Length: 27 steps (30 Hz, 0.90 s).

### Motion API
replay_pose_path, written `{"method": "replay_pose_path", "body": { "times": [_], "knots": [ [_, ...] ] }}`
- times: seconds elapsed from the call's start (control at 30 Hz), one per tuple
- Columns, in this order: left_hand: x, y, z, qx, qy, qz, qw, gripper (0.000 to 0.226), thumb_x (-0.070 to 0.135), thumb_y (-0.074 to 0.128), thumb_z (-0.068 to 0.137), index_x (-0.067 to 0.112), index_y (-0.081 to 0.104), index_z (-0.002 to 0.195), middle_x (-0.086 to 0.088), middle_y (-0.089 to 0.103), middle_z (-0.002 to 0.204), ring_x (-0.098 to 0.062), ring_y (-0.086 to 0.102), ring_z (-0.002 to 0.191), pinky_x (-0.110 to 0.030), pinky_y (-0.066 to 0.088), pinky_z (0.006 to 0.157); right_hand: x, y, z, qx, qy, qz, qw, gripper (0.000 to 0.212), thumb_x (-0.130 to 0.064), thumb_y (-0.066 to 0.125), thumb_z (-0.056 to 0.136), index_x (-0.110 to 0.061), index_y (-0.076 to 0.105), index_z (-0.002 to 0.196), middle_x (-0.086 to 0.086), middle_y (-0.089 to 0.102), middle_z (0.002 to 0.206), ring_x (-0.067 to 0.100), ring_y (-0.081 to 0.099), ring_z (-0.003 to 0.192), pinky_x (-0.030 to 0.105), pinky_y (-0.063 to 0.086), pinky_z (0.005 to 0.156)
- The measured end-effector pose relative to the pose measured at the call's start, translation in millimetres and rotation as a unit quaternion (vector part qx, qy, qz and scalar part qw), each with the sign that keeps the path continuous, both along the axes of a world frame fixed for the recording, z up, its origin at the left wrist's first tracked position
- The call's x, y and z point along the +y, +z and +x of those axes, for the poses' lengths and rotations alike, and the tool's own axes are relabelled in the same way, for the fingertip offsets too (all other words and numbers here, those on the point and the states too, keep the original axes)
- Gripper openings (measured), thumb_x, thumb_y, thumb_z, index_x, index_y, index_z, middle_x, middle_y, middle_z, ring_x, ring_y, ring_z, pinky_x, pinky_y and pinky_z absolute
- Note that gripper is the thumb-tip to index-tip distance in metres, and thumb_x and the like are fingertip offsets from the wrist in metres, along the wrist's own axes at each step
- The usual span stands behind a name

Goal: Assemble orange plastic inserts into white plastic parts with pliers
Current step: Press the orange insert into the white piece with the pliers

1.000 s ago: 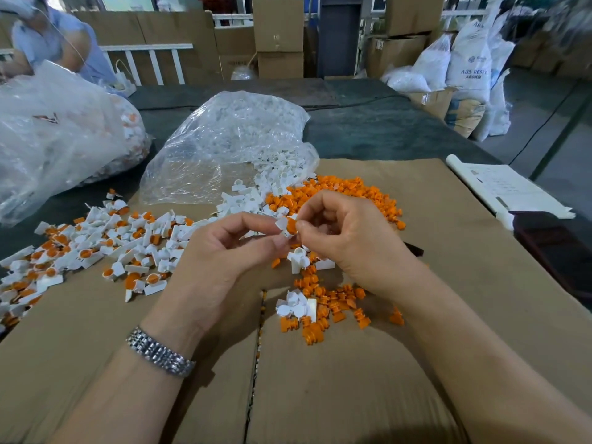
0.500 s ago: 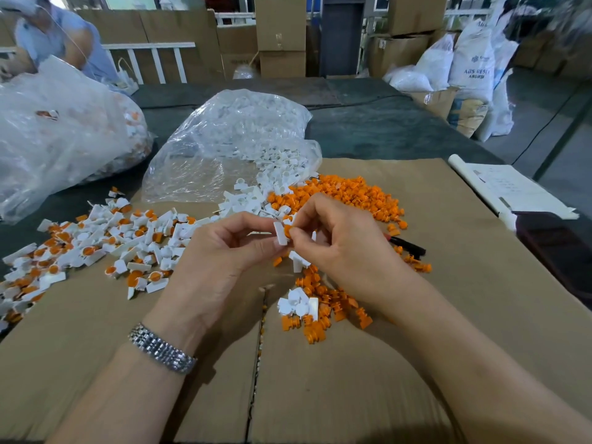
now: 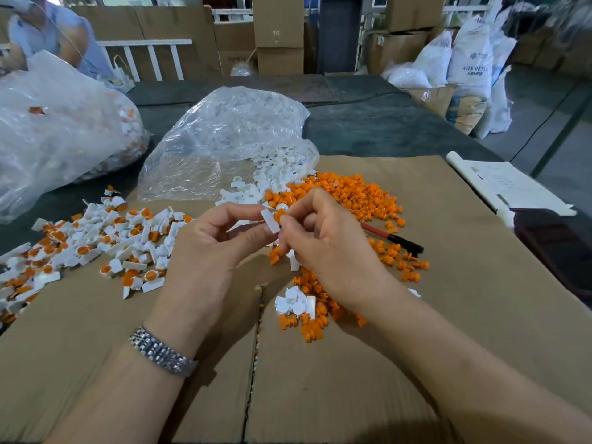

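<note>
White part [image 3: 269, 220] meets orange insert [image 3: 280, 214], pliers [image 3: 393, 238] lying beyond.

The only legible print is showing on the white sack [image 3: 472, 59] standing at the far right, where dark letters are reading "ABS RES" with the rest cut off, while a smaller line beneath and a logo above are staying too blurred to read.

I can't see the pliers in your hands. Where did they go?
In the head view, the pliers lie on the cardboard, just beyond the right hand, beside loose orange inserts.
</note>
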<state>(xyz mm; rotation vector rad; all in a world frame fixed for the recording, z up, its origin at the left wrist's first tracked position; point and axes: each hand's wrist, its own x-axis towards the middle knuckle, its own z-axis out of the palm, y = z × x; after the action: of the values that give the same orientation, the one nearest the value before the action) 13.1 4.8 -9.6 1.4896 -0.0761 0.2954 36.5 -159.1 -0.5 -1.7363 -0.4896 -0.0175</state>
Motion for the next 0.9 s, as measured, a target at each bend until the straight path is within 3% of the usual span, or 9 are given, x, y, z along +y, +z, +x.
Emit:
{"method": "replay_pose_path", "body": {
  "times": [0.07, 0.2, 0.27, 0.43, 0.5, 0.6, 0.67, 0.73, 0.9],
  "knots": [
    [1.8, -0.2, 1.5, 0.009, -0.009, -0.037, 0.999, 0.025, 0.029, 0.086, 0.064, 0.025, 0.08, 0.087, -0.004, 0.078, 0.102, -0.025, 0.076, 0.096, -0.034, 0.061, 0.089, 2.1, -0.2, -2.0, -0.007, -0.002, 0.016, 1.0, 0.007, -0.014, 0.057, 0.102, -0.008, 0.054, 0.1, 0.002, 0.067, 0.073, -0.005, 0.057, 0.05, 0.008, 0.04, 0.047],
    [0.4, -1.6, 0.8, -0.033, 0.015, 0.044, 0.998, 0.019, 0.022, 0.083, 0.075, 0.023, 0.079, 0.093, 0.005, 0.078, 0.106, -0.013, 0.076, 0.096, -0.019, 0.058, 0.082, 3.2, -0.3, -2.4, 0.001, -0.018, 0.011, 1.0, 0.009, -0.017, 0.058, 0.101, -0.009, 0.055, 0.098, 0.004, 0.068, 0.072, -0.003, 0.055, 0.049, 0.009, 0.04, 0.048],
    [0.6, -2.6, 0.7, -0.037, 0.016, 0.041, 0.998, 0.02, 0.024, 0.085, 0.076, 0.023, 0.079, 0.095, 0.005, 0.078, 0.106, -0.014, 0.076, 0.098, -0.021, 0.059, 0.082, 4.0, -0.3, -2.9, 0.006, -0.021, 0.015, 1.0, 0.008, -0.016, 0.057, 0.101, -0.008, 0.055, 0.098, 0.005, 0.068, 0.072, -0.004, 0.055, 0.047, 0.009, 0.039, 0.047],
    [1.9, -2.5, 2.5, 0.001, -0.029, -0.022, 0.999, 0.027, 0.035, 0.085, 0.072, 0.023, 0.078, 0.094, -0.002, 0.077, 0.099, -0.025, 0.075, 0.099, -0.044, 0.057, 0.095, 7.4, -5.2, -2.8, -0.017, -0.049, 0.019, 0.998, 0.008, -0.018, 0.06, 0.101, -0.013, 0.056, 0.097, 0.001, 0.069, 0.072, 0.006, 0.066, 0.064, 0.02, 0.052, 0.058],
    [1.1, -2.6, 3.5, -0.001, -0.015, -0.029, 0.999, 0.025, 0.034, 0.088, 0.067, 0.024, 0.079, 0.088, -0.001, 0.078, 0.097, -0.024, 0.076, 0.097, -0.042, 0.058, 0.093, 7.9, -6.8, -2.8, -0.019, -0.046, 0.013, 0.999, 0.007, -0.021, 0.061, 0.1, -0.017, 0.056, 0.097, 0.001, 0.071, 0.075, 0.009, 0.069, 0.071, 0.025, 0.056, 0.064],
    [1.0, -0.8, 6.0, 0.026, -0.016, -0.099, 0.995, 0.015, 0.013, 0.088, 0.069, 0.02, 0.078, 0.077, -0.005, 0.077, 0.091, -0.022, 0.076, 0.089, -0.033, 0.061, 0.085, 6.8, -6.3, -2.5, -0.008, -0.011, -0.015, 1.0, 0.006, -0.022, 0.062, 0.1, -0.021, 0.056, 0.102, -0.002, 0.074, 0.082, 0.017, 0.07, 0.075, 0.032, 0.057, 0.066],
    [1.4, 1.5, 6.8, 0.047, -0.02, -0.146, 0.988, 0.016, 0.004, 0.085, 0.066, 0.013, 0.075, 0.076, -0.009, 0.075, 0.088, -0.023, 0.076, 0.085, -0.028, 0.061, 0.079, 4.6, -5.1, -1.8, -0.009, 0.005, -0.036, 0.999, 0.01, -0.021, 0.063, 0.098, -0.024, 0.055, 0.104, -0.004, 0.072, 0.083, 0.027, 0.063, 0.068, 0.037, 0.052, 0.06],
    [1.1, 3.8, 7.1, 0.063, -0.035, -0.178, 0.981, 0.014, 0.005, 0.079, 0.063, 0.008, 0.073, 0.075, -0.011, 0.074, 0.087, -0.024, 0.075, 0.085, -0.027, 0.061, 0.079, 1.1, -3.8, -0.6, -0.014, 0.004, -0.036, 0.999, 0.012, -0.017, 0.061, 0.098, -0.024, 0.056, 0.105, -0.002, 0.069, 0.085, 0.03, 0.054, 0.063, 0.033, 0.046, 0.055],
    [1.9, 5.4, 6.9, 0.087, -0.053, -0.181, 0.978, 0.016, 0.005, 0.078, 0.063, 0.004, 0.072, 0.078, -0.013, 0.075, 0.087, -0.025, 0.074, 0.086, -0.027, 0.062, 0.08, -5.1, -2.7, 5.3, 0.026, 0.005, 0.025, 0.999, 0.011, -0.02, 0.062, 0.1, -0.019, 0.065, 0.11, -0.001, 0.071, 0.087, 0.007, 0.061, 0.061, 0.02, 0.051, 0.058]
  ]
}}
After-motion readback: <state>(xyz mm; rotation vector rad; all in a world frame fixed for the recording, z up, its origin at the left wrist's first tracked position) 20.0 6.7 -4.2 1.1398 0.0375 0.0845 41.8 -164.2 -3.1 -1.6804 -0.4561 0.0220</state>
